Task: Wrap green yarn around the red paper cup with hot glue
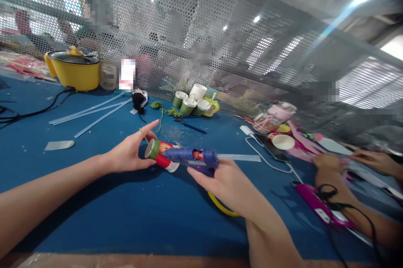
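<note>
The left hand (130, 152) grasps a partly yarn-wrapped cup (164, 147) over the table (119, 213); the right hand (228, 180) grips a glue gun (190, 157) beside it. Gluing seems underway; next, the yarn (154, 149) likely needs careful winding.

Free counter (126, 217) at lower centre
The glue gun (192, 157) bars the middle; glue sticks (102, 118) lie across mid-left, green cups (188, 109) above centre. At right, a purple power strip (310, 201) and co-worker's arm (336, 182) obstruct, gaps hard to judge.
</note>
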`<state>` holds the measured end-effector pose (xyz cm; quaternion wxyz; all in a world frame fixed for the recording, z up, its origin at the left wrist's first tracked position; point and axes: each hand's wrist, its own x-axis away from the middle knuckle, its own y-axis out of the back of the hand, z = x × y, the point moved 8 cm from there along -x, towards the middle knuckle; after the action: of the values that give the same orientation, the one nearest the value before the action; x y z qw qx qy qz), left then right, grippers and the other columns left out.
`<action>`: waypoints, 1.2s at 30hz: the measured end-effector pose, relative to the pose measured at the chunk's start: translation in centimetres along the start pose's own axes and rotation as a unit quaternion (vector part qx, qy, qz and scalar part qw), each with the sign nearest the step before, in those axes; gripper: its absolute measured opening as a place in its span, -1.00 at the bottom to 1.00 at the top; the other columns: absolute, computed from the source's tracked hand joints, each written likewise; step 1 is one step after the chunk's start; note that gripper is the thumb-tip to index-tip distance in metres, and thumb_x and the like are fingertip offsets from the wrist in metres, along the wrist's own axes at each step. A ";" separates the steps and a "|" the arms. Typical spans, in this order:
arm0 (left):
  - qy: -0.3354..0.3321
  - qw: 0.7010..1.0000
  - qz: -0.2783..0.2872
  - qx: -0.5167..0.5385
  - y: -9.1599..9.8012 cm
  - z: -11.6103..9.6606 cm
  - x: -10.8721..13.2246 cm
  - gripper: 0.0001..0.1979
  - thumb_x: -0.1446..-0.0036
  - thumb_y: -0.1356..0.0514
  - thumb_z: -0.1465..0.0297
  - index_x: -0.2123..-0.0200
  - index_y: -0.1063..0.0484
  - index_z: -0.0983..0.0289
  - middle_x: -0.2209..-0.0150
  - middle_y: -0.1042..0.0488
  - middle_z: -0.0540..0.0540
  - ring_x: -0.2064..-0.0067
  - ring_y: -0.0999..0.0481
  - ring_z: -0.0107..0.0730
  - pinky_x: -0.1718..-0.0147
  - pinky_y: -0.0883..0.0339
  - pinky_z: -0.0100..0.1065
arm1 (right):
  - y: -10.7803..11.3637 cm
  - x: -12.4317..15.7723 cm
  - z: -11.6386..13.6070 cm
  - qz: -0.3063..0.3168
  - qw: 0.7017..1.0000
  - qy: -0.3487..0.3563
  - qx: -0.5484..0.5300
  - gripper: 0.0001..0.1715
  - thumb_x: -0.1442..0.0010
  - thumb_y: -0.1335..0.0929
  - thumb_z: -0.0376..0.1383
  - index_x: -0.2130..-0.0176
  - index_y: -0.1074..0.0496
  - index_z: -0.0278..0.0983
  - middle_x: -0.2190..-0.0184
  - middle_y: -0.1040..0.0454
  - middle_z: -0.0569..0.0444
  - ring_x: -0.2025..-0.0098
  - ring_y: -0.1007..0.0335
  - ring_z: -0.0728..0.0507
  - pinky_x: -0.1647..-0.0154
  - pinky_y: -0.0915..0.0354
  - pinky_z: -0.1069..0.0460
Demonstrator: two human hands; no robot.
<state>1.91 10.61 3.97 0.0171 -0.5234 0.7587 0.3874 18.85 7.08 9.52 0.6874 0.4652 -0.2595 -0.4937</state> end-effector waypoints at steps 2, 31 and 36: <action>-0.010 1.000 0.000 -0.002 0.0 -0.2 0.0 -0.10 0.03 -0.23 0.43 -0.28 0.24 0.19 0.10 -0.36 0.12 0.08 -0.40 -0.26 0.00 -0.27 -0.17 | 0.0 0.0 -0.1 -0.003 1.000 0.000 0.003 -0.77 -0.13 -0.28 -0.20 0.31 -0.50 -0.19 0.63 -0.42 0.16 0.54 -0.31 -0.10 0.44 -0.24 0.04; -0.072 0.996 0.007 -0.047 -0.3 -1.3 0.3 -0.11 0.01 -0.22 0.49 -0.28 0.25 0.15 0.01 -0.35 0.17 -0.04 -0.37 -0.21 -0.06 -0.24 -0.13 | 0.9 -0.6 0.2 -0.038 0.999 0.003 -0.030 -0.66 -0.13 -0.28 -0.23 0.63 -0.26 -0.21 0.74 -0.32 0.19 0.57 -0.29 -0.06 0.48 -0.23 0.07; -0.079 0.996 0.010 -0.048 -0.4 -1.4 0.4 -0.10 0.01 -0.22 0.49 -0.28 0.26 0.14 0.00 -0.34 0.18 -0.04 -0.37 -0.21 -0.05 -0.26 -0.13 | 0.9 -0.4 0.0 -0.028 0.999 -0.003 -0.026 -0.65 -0.14 -0.28 -0.23 0.64 -0.27 -0.21 0.74 -0.33 0.19 0.59 -0.29 -0.06 0.52 -0.19 0.07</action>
<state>2.59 9.41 4.56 0.0485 -0.4838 0.7406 0.4638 19.08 7.48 10.34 0.6844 0.4530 -0.2354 -0.5206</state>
